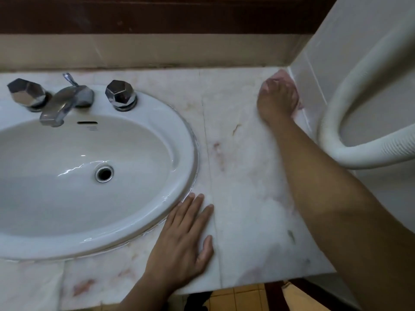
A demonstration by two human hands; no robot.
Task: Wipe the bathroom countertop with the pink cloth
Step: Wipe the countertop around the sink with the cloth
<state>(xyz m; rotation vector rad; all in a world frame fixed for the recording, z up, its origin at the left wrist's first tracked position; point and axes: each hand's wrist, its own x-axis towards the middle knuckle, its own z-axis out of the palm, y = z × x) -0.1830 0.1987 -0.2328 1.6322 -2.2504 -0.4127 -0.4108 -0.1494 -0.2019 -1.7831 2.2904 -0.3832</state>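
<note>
Head view. Seen at far right corner of table (242,164): right grip (277,98), fingers curled over bunched pink cloth (282,74), pressed against the seam with side wall (312,90). Noted at near edge, just beside sink (190,149) rim: left grip (186,239), fingers straight and flat on the marble, holding nothing. Judged step: wiping along the wall seam. To do well: spread cloth under palm, press firmly into the seam, draw toward near edge in overlapping strokes, then work across to the sink rim; lift the bracing grip to cover the patch beneath. Mind white hose (359,158) hanging beside the right edge.
</note>
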